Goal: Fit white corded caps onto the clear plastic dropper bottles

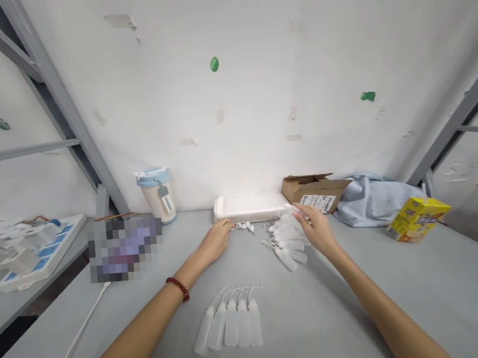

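My left hand (217,240) rests on the grey table with its fingers drawn together, beside a small group of white nozzle caps (245,226). What its fingertips hold, if anything, is hidden. Over on the right, my right hand (318,230) pinches a small translucent plastic piece whose shape is hard to make out. Just left of that hand lies a loose pile of translucent squeeze bottles (291,245) with thin strapped tips. Closer to me, several more such squeeze bottles (232,325) lie side by side in a row, tips pointing away.
A long white case (249,206) lies against the wall, with an opened cardboard box (312,190) right of it. Farther right are a bluish cloth (373,199) and a yellow box (418,220). A tumbler (157,196), blurred device (129,251) and power strip (42,252) stand left.
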The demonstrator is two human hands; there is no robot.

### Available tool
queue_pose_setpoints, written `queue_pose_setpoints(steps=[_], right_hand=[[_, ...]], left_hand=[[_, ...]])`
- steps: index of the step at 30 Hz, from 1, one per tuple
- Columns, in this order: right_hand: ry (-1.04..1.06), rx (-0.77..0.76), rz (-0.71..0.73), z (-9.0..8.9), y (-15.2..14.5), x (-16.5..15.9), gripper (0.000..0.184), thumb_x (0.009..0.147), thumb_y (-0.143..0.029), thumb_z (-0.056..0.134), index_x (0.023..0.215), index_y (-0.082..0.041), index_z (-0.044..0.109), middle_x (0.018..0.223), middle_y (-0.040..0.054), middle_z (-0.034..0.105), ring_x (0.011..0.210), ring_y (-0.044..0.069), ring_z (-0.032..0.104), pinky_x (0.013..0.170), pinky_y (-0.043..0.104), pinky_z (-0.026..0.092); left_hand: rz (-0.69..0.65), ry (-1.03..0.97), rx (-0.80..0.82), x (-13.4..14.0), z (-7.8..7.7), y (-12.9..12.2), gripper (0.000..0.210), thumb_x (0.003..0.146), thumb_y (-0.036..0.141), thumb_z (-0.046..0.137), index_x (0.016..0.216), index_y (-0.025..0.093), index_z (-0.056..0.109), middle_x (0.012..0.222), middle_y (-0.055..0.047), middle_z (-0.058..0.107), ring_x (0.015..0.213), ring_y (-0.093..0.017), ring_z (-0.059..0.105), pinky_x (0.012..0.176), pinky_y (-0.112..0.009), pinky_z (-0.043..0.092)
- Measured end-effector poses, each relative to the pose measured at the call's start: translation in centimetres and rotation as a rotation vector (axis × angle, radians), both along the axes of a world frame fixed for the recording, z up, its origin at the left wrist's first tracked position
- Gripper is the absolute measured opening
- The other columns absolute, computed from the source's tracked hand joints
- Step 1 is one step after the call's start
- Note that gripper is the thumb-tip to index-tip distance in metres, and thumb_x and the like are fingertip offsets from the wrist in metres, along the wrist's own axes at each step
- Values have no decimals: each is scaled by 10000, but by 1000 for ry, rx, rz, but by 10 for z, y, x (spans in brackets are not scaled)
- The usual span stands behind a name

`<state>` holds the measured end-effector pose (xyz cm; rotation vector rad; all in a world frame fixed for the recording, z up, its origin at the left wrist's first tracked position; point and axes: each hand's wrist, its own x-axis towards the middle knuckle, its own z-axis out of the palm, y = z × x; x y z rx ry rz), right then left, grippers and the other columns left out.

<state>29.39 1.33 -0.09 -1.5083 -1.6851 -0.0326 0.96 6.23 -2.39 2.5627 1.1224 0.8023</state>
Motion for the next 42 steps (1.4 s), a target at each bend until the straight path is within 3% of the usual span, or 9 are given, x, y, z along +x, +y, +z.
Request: queue_pose_setpoints(steps=[11,16,19,21,24,29,34,38,42], right_hand=[[-205,8,127,15,25,-1,263,820,-243,475,986,-162,662,917,103,633,866,253,546,792,390,419],[-169,73,42,26,5,6,264,840,-250,434,960,-147,645,990,137,594,961,268,507,836,403,395],[-131,126,70,41,-18,-10,221,849,-252,427,850,-172,633,893,102,614,868,232,535,750,348,420],[-88,-5,194,51,-36,-28,195,847,-248,438,777,-184,607,734,50,612,711,180,547,650,289,424],[-23,-409,512,57,-63,-57,208,848,-229,422,714,-184,574,611,-5,591,555,114,518,498,208,380],[-176,-944,855,43,-92,-88,342,808,-215,421,473,-152,454,420,-38,472,344,41,370,367,158,296],[-210,-1094,711,23,-99,-102,378,781,-225,394,408,-163,395,360,-38,418,295,47,358,334,166,274],[-286,-845,551,16,-96,-106,323,702,-229,489,428,-176,326,384,-51,344,345,47,263,346,208,156],[-368,-694,416,9,-89,-99,285,688,-243,520,466,-178,353,445,-45,355,396,60,277,384,219,164]], left_hand=[[163,-108,-189,-6,4,-28,180,780,221,503,876,164,645,818,-52,600,699,-176,551,706,-301,445],[246,-210,-347,-7,6,-30,290,723,349,575,883,121,659,685,-15,568,639,-163,524,651,-285,422],[259,-294,-442,-8,7,-27,322,682,374,615,867,113,652,671,-4,565,640,-155,535,653,-279,424],[261,-358,-498,-9,8,-28,330,657,371,642,863,112,634,712,-14,581,681,-155,553,669,-275,433],[259,-449,-584,-12,11,-34,366,621,361,677,877,116,586,764,-25,595,697,-147,572,652,-263,452],[246,-533,-695,-14,19,-43,337,579,327,718,795,141,539,609,30,564,564,-112,542,549,-229,444],[232,-513,-708,-11,30,-52,268,620,341,701,735,143,562,566,30,558,507,-102,507,469,-210,404],[147,-489,-742,-6,35,-64,265,676,389,658,726,138,587,553,25,546,484,-101,501,430,-206,401],[73,-477,-812,0,39,-77,248,677,366,662,740,136,596,589,20,556,494,-105,519,416,-201,408]])
